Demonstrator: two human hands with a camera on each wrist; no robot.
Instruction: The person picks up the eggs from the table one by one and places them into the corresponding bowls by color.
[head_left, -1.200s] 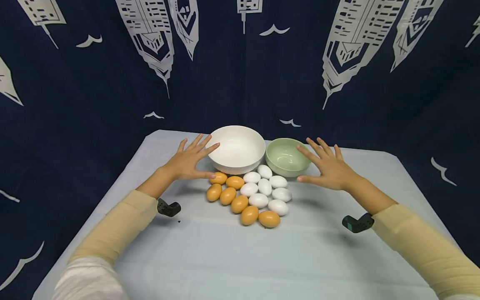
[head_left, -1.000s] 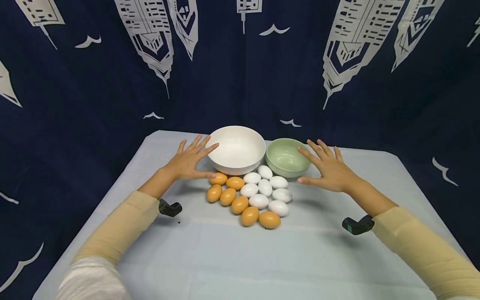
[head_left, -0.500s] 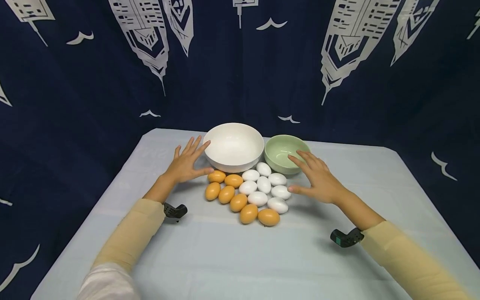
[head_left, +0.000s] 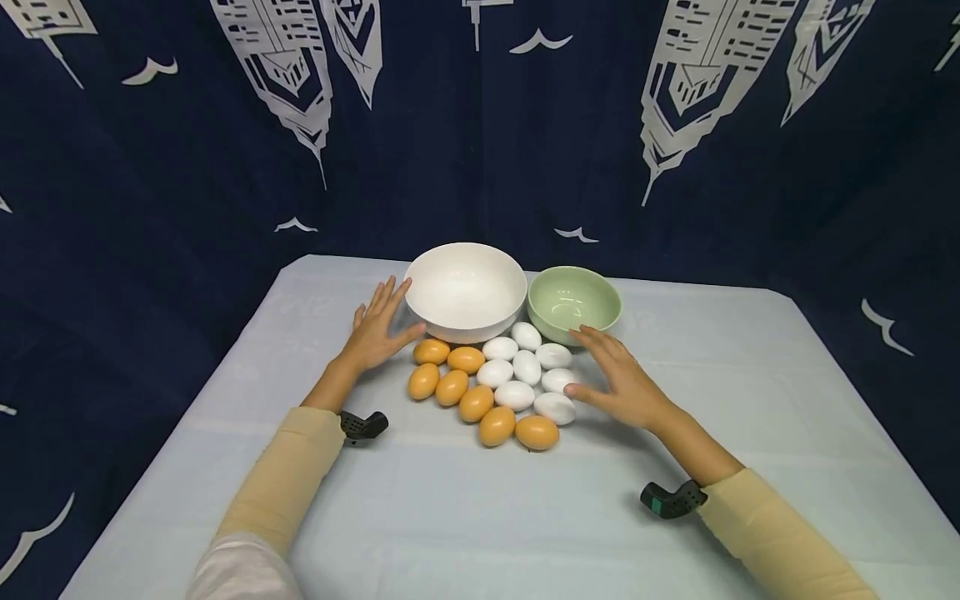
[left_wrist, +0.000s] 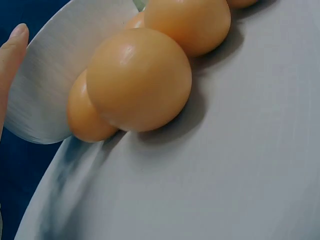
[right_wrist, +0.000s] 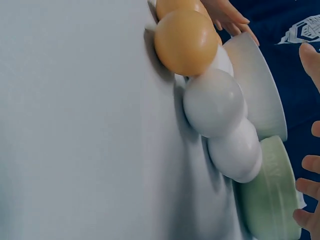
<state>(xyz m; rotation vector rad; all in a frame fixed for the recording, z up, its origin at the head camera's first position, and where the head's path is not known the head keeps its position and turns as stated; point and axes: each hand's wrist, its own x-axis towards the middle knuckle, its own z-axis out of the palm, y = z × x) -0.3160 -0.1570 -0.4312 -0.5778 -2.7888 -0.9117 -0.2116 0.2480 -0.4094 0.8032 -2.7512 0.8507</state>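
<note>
Several orange-brown eggs and several white eggs lie in a close group on the table. Behind them stand a large white bowl and a smaller green bowl, both with nothing inside. My left hand is at the white bowl's left side, fingers extended along its rim, thumb near the rearmost orange egg. My right hand reaches over the right side of the white eggs, its fingers spread and holding nothing. Its thumb overlaps a white egg in the head view, and its fingertips are just before the green bowl.
A pale cloth covers the table. Behind it hangs a dark blue curtain with white building prints. A black wrist camera sits under the right wrist, another camera beside the left.
My right hand has moved left and toward me, from beside the green bowl to over the white eggs' edge. My left hand has turned slightly, its fingers drawing closer together. Bowls and eggs stay put.
</note>
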